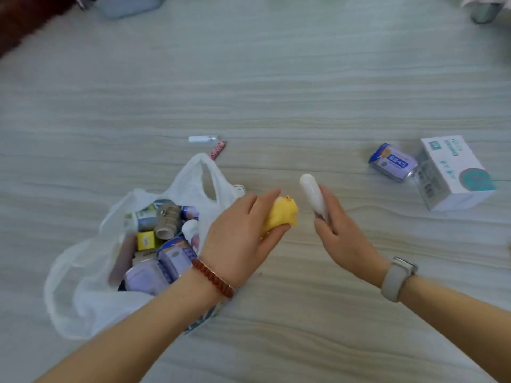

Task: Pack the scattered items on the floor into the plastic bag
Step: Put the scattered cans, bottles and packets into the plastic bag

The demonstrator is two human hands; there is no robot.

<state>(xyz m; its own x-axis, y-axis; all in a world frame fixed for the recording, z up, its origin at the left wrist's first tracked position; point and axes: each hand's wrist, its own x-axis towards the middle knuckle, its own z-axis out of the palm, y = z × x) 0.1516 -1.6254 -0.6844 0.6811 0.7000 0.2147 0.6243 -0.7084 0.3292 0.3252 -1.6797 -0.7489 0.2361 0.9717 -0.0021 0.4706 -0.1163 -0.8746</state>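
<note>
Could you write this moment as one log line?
left hand: holds soft yellow toy | right hand: holds white oval tube | white plastic bag: open, part-filled

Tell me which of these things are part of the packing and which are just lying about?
Part of the job:
plastic bag
yellow toy in the left hand
white tube in the right hand
can
white box
small white stick
pink patterned stick

Just lying about:
grey container
furniture leg
</note>
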